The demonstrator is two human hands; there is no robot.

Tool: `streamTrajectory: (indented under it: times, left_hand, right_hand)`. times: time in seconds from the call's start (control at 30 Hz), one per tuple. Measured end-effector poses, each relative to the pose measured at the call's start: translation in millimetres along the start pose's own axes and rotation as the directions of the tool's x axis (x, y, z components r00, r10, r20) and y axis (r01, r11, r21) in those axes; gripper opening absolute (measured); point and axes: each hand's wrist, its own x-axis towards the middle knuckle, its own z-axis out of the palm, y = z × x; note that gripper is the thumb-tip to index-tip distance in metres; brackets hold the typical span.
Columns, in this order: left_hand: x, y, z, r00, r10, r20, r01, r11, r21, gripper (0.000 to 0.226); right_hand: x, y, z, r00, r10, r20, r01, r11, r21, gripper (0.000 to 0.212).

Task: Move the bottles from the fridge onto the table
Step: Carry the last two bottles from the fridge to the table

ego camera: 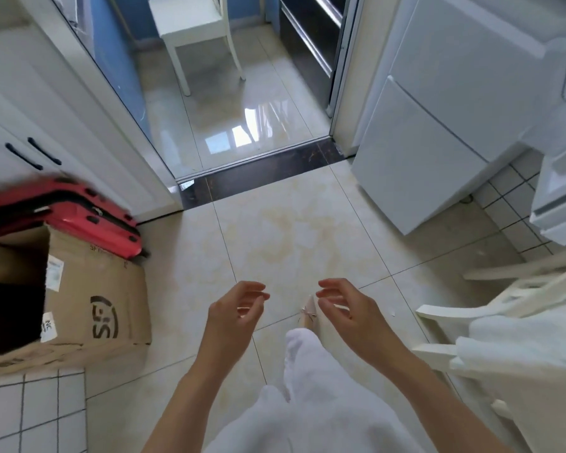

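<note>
My left hand (pixel 239 308) and my right hand (pixel 343 305) hang in front of me over the tiled floor, both empty with fingers loosely curled and apart. The white fridge (pixel 438 103) stands at the right. Its door (pixel 559 204) swings out at the far right edge, and door shelves show on it. No bottle and no table are in view.
An open cardboard box (pixel 89 305) and a red suitcase (pixel 69 217) sit on the floor at the left, beside white cabinets (pixel 30 119). A doorway with a dark threshold (pixel 258 174) lies ahead, a white chair (pixel 193 27) beyond it. Another white chair (pixel 504 322), draped with cloth, is at the right.
</note>
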Motion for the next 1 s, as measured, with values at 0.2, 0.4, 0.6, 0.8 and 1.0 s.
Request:
streamTrajectory:
  times: [0.2, 0.4, 0.6, 0.8, 1.0]
  left_hand:
    - [105, 35, 2, 0.995, 0.041, 0.088, -0.044, 0.999, 0.03, 0.023]
    - [203, 79, 6, 0.984, 0.044, 0.17, -0.062, 0.993, 0.1, 0.023]
    - [293, 111, 19, 0.974, 0.068, 0.217, -0.092, 0.99, 0.103, 0.022]
    - [384, 148, 43, 0.95, 0.104, 0.294, -0.128, 0.99, 0.061, 0.032]
    - [500, 191, 64, 0.887, 0.203, 0.415, -0.263, 0.96, 0.092, 0.031]
  right_hand:
    - [99, -25, -39, 1.0, -0.019, -0.006, 0.019, 0.999, -0.036, 0.021]
    - [187, -62, -90, 0.998, -0.054, -0.01, 0.053, 0.994, -0.093, 0.025]
    - [260, -86, -131, 0.994, -0.054, -0.094, 0.047, 0.996, -0.075, 0.029]
    - [323, -97, -170, 0.972, -0.003, -0.236, 0.002, 1.0, -0.005, 0.028]
    - [398, -116, -213, 0.909, 0.074, -0.41, -0.034, 0.994, 0.103, 0.023]
